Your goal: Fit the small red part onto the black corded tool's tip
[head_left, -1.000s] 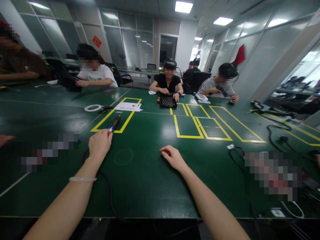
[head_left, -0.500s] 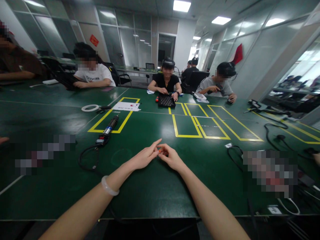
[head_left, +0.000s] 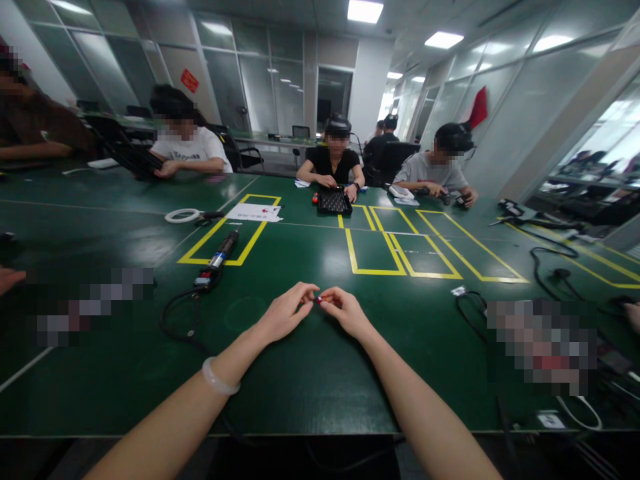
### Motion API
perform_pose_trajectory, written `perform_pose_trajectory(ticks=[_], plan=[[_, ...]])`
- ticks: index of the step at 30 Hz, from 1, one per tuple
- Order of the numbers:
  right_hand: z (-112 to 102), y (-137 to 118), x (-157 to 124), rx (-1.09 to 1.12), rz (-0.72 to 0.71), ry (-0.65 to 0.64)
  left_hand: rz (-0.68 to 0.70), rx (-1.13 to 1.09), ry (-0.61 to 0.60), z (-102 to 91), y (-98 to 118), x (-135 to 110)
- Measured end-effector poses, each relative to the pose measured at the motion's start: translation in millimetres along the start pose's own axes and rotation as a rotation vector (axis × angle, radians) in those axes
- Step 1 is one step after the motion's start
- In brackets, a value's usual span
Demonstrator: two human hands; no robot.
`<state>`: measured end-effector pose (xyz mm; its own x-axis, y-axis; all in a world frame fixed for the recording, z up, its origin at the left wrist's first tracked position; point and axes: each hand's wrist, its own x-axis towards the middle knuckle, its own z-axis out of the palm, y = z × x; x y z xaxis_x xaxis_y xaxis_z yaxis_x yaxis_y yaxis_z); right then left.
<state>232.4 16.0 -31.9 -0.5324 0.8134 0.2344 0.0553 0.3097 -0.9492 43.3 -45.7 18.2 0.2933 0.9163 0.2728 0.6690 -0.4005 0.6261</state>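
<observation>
My left hand (head_left: 285,312) and my right hand (head_left: 344,312) meet over the green table (head_left: 310,380), fingertips pinched together on a tiny red object (head_left: 319,301) held between them. A pale bangle (head_left: 219,380) sits on my left wrist. To the left of my hands a corded black tool with a blue and silver band (head_left: 216,259) lies on the table, half inside a yellow taped rectangle (head_left: 231,230), with its black cable (head_left: 176,320) looping toward me.
Several other people sit along the far side; one works at a black tray (head_left: 334,201). White papers (head_left: 255,212) and a white ring (head_left: 183,215) lie further back. More yellow taped boxes (head_left: 400,250) mark the middle, and cables (head_left: 547,263) trail at the right.
My left hand let go of the corded tool and swung right to meet my right hand. Both now pinch the small red object, with the left fingers curled in more than before.
</observation>
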Motion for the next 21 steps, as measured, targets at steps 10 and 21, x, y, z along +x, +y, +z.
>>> perform_pose_trajectory(ticks=[10, 21], plan=[[1, -7, -1, -0.076, 0.002, -0.086, 0.122, 0.243, 0.032, 4.0, 3, -2], [4, -3, -2, 0.071, -0.008, -0.03, 0.029, 0.139, 0.056, -0.2, -8, -2]])
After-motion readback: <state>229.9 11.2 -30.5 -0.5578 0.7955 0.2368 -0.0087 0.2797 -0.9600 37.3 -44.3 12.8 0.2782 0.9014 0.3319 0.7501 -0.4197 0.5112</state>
